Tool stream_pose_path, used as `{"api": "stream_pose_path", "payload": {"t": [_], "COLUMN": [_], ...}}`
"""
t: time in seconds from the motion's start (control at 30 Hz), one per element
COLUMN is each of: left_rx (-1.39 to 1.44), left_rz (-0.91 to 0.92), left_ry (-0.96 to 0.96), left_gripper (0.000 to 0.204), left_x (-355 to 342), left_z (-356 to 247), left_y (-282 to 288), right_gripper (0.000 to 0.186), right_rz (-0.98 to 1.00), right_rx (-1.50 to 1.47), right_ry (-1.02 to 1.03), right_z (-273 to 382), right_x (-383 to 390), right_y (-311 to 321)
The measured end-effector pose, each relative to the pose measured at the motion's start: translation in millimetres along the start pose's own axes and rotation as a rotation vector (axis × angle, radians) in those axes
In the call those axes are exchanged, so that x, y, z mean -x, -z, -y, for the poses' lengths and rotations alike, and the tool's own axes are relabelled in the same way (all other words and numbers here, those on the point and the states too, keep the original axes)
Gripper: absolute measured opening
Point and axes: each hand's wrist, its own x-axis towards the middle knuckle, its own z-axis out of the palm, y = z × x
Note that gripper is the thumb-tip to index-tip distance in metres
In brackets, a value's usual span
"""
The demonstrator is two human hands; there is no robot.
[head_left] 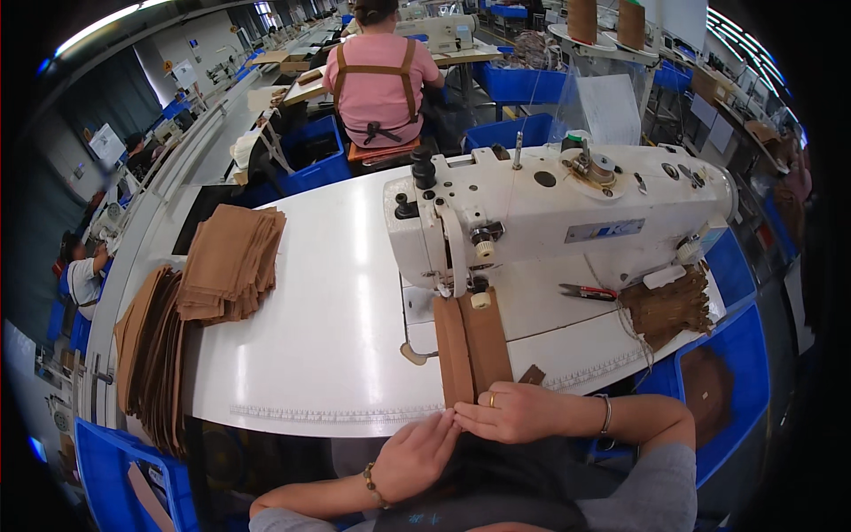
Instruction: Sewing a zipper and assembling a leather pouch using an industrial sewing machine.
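Observation:
A white sewing machine [550,222] stands on the white table [301,346]. Two strips of brown fabric [456,355] run from under its presser foot [452,293] toward me. At the table's front edge my left hand [417,452] and my right hand [505,412] meet fingertip to fingertip, both closed on the near end of the fabric strips. Small scissors with red handles [585,293] lie right of the foot, beside gathered brown pieces [665,310]. A small brown scrap [532,376] lies right of the strips.
Two stacks of brown fabric pieces [230,262] [146,355] lie at the table's left. Blue bins [133,448] [753,372] flank the table at both sides. A person in pink [381,93] sits ahead at another workstation, with more blue bins [310,160] nearby. Thread cones [581,22] stand upper right.

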Motion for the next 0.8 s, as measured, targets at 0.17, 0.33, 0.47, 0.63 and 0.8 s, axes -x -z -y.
{"api": "stream_pose_path", "payload": {"t": [0.17,0.33,0.47,0.63,0.8], "left_rx": [0.002,0.004,0.323,0.16,-0.017], "left_rz": [-0.035,-0.065,-0.053,-0.113,-0.046], "left_ry": [-0.021,-0.026,0.017,0.12,0.126], "left_gripper": [0.045,0.041,0.038,0.044,0.062], "left_x": [9,12,8,-35,-78], "left_z": [-2,4,20,61,93], "left_y": [-4,-7,-7,-20,-30], "right_gripper": [0.036,0.044,0.038,0.038,0.038], "right_rz": [0.084,0.169,0.171,0.218,0.255], "right_rx": [0.044,0.066,0.138,0.17,0.146], "right_ry": [-0.082,-0.158,-0.197,-0.178,-0.186], "right_z": [20,35,45,49,44], "right_x": [3,-3,-7,-10,-16], "right_y": [8,9,11,15,18]}}
